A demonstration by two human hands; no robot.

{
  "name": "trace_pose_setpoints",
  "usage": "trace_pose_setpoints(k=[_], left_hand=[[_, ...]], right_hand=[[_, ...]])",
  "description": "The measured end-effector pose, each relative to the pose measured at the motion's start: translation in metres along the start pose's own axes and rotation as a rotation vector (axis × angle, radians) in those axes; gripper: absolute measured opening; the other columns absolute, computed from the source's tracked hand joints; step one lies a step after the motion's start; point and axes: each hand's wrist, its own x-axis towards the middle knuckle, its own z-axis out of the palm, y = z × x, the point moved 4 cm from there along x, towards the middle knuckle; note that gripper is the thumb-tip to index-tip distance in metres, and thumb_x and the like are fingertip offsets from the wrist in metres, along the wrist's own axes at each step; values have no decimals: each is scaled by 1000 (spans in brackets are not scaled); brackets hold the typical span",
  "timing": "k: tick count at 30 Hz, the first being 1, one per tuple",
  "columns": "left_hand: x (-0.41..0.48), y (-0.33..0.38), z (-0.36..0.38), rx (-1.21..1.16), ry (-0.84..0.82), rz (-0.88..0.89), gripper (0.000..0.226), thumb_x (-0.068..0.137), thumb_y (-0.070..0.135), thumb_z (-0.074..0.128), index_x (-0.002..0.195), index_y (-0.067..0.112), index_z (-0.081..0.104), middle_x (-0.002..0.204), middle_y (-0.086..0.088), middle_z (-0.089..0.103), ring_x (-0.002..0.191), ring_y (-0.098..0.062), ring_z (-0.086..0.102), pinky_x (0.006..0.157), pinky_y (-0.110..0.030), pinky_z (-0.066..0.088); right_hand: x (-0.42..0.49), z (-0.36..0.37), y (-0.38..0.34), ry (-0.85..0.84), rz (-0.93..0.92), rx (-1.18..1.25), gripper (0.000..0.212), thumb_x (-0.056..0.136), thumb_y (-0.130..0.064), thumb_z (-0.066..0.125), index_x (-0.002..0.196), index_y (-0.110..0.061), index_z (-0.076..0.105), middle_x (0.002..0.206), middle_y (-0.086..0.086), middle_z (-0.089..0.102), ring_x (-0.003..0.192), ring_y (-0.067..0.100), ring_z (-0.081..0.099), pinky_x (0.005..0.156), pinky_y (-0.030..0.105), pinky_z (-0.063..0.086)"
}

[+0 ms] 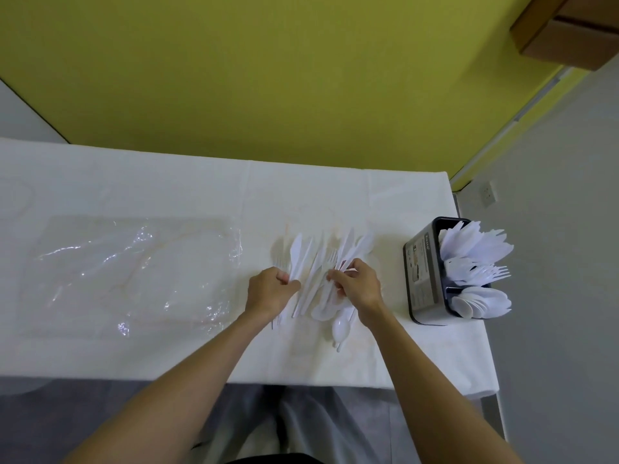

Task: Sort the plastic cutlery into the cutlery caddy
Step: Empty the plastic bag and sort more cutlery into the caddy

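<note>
Plastic cutlery, all white, lies in one loose pile at the centre of the tabletop; the pieces overlap, so no exact count can be read. Items, left to right: one clear plastic wrapper, flat and crinkled; the pile of knives, forks and spoons; one spoon lying bowl up at the pile's near edge; one dark cutlery caddy at the right end of the tabletop, well apart from the pile. The cutlery caddy holds three groups of plastic cutlery: knives at the far end, forks in the middle, spoons at the near end.

Two bare forearms reach in from the near edge. The left hand sits knuckles up at the left edge of the pile, its fingers curled round a few pieces whose handles project toward the near edge. The right hand sits at the right side of the pile, wrist bent, its fingers curled and clamped on several handles. The two hands are near each other but not touching.

A white cloth covers the tabletop. Behind it stands a yellow-green wall. A cardboard box occupies the upper right corner. A grey surface with one wall socket lies to the right.
</note>
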Motion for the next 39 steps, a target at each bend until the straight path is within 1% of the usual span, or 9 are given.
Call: trace_pose_setpoints(k=[7, 10, 15, 21, 24, 27, 30, 33, 39], left_hand=[[-2, 7, -15, -300, -192, 36, 27, 80, 25, 76, 104, 18, 65, 88, 0, 71, 74, -15, 64, 71, -22, 50], [-3, 32, -16, -382, -267, 103, 18, 83, 21, 72, 101, 17, 69, 78, 2, 67, 69, -13, 57, 70, -24, 48], [-9, 103, 0, -523, -362, 206, 10, 86, 17, 69, 94, 11, 67, 78, -6, 63, 65, -16, 49, 65, -23, 45], [-32, 182, 44, -653, -480, 283, 10, 85, 10, 70, 91, 9, 62, 75, -9, 62, 67, -20, 50, 69, -30, 44], [-38, 206, 74, -649, -407, 296, 7, 84, 13, 71, 82, 15, 65, 70, -3, 65, 68, -23, 54, 74, -37, 48], [-39, 216, 97, -598, -222, 289, 6, 82, 25, 71, 78, 25, 66, 77, 5, 71, 76, -20, 68, 83, -38, 54], [-42, 223, 113, -536, -137, 327, 8, 80, 33, 72, 81, 27, 66, 86, 5, 72, 86, -20, 70, 85, -40, 55], [-46, 227, 117, -372, -97, 480, 14, 83, 29, 71, 84, 16, 66, 87, 0, 70, 84, -15, 67, 72, -19, 50], [-47, 228, 131, -74, 8, 755, 20, 86, 17, 69, 79, 0, 63, 90, -2, 48, 80, -18, 54, 62, -9, 37]], right_hand=[[-19, -13, -17, -53, -96, 110, 9, 82, -10, 74, 89, -7, 69, 87, 11, 73, 83, 26, 71, 74, 28, 60], [-37, -38, -39, -50, -204, 102, 11, 81, -5, 74, 73, -4, 67, 77, 14, 70, 78, 27, 71, 71, 28, 59], [-58, -110, -82, 86, -346, 190, 13, 86, -9, 71, 82, 1, 63, 68, 9, 63, 61, 20, 64, 64, 32, 55], [-44, -205, -76, 435, -133, 358, 11, 79, -7, 78, 75, -2, 69, 72, 17, 71, 62, 25, 70, 75, 43, 61], [-36, -229, -68, 637, -120, 332, 16, 77, -14, 78, 64, -11, 70, 63, 9, 71, 59, 23, 68, 78, 50, 60], [-43, -231, -77, 713, -207, 98, 23, 81, -26, 75, 62, -17, 69, 61, 1, 71, 64, 17, 70, 73, 37, 59], [-42, -223, -80, 674, -339, -126, 19, 81, -29, 77, 75, -11, 73, 68, 0, 69, 68, 18, 67, 63, 29, 50], [-35, -214, -79, 646, -357, -388, 24, 80, -38, 77, 83, -14, 73, 78, 0, 64, 71, 18, 59, 53, 27, 41], [-26, -214, -78, 466, -521, -481, 30, 80, -34, 75, 61, -30, 53, 63, -9, 49, 78, 26, 48, 61, 30, 34]])
